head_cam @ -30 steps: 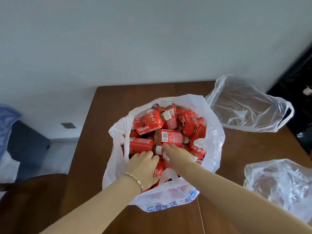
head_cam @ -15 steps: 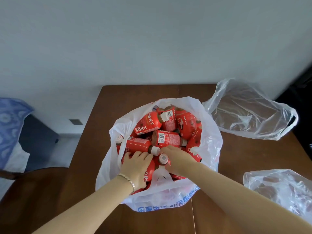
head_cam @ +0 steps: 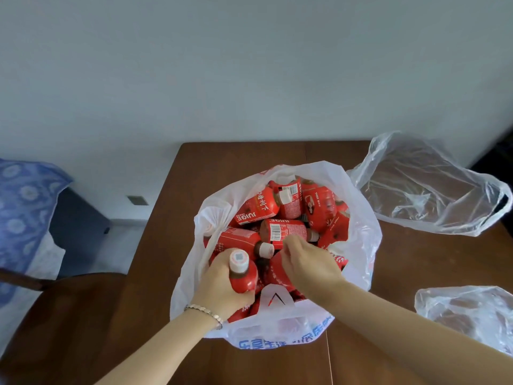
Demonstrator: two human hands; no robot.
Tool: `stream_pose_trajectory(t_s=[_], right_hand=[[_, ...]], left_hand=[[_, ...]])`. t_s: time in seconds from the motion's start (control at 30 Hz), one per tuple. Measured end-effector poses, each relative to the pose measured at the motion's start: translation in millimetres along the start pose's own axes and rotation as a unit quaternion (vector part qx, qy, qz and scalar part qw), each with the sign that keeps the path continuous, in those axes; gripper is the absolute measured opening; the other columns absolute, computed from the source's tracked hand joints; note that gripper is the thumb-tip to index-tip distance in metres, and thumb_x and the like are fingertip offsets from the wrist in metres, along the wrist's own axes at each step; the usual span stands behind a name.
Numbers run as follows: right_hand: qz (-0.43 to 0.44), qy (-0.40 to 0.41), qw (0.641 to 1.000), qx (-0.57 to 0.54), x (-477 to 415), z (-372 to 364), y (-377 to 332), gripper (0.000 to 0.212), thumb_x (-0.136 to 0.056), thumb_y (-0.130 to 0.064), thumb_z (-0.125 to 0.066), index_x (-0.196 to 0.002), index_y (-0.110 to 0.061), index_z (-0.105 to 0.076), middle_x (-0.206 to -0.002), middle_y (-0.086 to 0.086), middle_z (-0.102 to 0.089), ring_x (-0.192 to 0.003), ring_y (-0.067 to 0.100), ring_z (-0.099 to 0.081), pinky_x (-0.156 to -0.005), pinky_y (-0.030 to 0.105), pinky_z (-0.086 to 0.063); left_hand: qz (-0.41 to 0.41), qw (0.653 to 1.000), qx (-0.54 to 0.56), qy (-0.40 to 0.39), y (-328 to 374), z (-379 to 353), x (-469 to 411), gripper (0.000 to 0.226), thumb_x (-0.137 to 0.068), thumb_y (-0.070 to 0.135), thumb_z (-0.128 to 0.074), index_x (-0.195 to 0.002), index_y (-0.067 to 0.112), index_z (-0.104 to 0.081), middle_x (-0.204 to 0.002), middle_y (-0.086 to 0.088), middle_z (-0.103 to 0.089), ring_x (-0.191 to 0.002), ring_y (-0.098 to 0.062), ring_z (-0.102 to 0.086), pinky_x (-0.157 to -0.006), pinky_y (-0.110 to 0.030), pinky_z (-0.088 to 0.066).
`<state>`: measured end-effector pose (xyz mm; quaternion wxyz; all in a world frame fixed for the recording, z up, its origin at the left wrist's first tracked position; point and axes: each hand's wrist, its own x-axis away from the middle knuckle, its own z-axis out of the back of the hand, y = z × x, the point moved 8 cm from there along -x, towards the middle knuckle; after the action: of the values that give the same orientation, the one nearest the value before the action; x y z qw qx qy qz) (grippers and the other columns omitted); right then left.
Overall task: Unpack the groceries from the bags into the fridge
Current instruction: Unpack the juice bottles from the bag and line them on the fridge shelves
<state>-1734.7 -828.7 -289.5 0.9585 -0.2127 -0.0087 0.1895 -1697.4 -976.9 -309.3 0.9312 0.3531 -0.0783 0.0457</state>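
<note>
Mid-unpack: left hand [head_cam: 222, 290] wraps a juice bottle [head_cam: 242, 273] at the bag's [head_cam: 361, 240] seven o'clock; right hand [head_cam: 308, 262] apparently clasps a second bottle [head_cam: 276, 270]; lifting both clear comes next.

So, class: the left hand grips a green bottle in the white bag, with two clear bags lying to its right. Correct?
No. The head view shows the bottle in the left hand is red, not green. It is in the white bag, with two clear bags lying to its right.

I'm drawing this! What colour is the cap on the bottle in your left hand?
The cap is pale pinkish white; the head view shows it.
</note>
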Motion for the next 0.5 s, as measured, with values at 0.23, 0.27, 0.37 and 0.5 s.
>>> stream_pose_trajectory(t_s=[0.23, 0.27, 0.37, 0.5], right_hand=[[0.053, -0.095, 0.992, 0.07, 26.1, 39.2, -16.2, 0.042, -0.094, -0.05, -0.037, -0.122, -0.019, -0.044, -0.088, -0.003, -0.067, -0.074, 0.023, -0.063, -0.058, 0.03, -0.04], [0.04, -0.114, 0.99, 0.07, 25.8, 35.1, -11.2, 0.046, -0.094, -0.053, -0.036, -0.129, -0.023, -0.036, -0.096, -0.003, -0.066, -0.082, 0.022, -0.062, -0.064, 0.03, -0.041], [0.018, -0.133, 0.99, 0.052, 19.9, 30.7, -5.4, 0.048, -0.092, -0.055, -0.041, -0.132, -0.029, -0.036, -0.099, -0.005, -0.065, -0.083, 0.016, -0.058, -0.07, 0.03, -0.047], [0.068, -0.175, 0.98, 0.067, 15.7, 17.1, -23.6, 0.056, -0.087, -0.054, -0.05, -0.138, -0.038, -0.032, -0.102, -0.007, -0.063, -0.087, 0.017, -0.061, -0.067, 0.029, -0.049]], left_hand=[[-0.129, 0.98, -0.094, -0.115, 46.4, -37.3, 5.1, 0.059, -0.086, 0.029, -0.063, -0.138, 0.029, -0.036, -0.136, 0.009, -0.041, -0.128, -0.008, -0.038, -0.111, -0.024, -0.03], [-0.123, 0.976, -0.122, -0.132, 46.9, -41.4, 4.3, 0.064, -0.086, 0.028, -0.063, -0.141, 0.028, -0.03, -0.141, 0.009, -0.037, -0.132, -0.01, -0.034, -0.112, -0.025, -0.028], [-0.09, 0.974, -0.141, -0.154, 42.2, -44.0, 2.6, 0.077, -0.085, 0.027, -0.065, -0.146, 0.031, -0.017, -0.147, 0.009, -0.032, -0.138, -0.014, -0.03, -0.111, -0.028, -0.029], [-0.051, 0.981, -0.121, -0.14, 38.7, -40.7, 3.0, 0.077, -0.085, 0.022, -0.066, -0.145, 0.027, -0.018, -0.144, 0.006, -0.038, -0.134, -0.014, -0.036, -0.107, -0.025, -0.034]])
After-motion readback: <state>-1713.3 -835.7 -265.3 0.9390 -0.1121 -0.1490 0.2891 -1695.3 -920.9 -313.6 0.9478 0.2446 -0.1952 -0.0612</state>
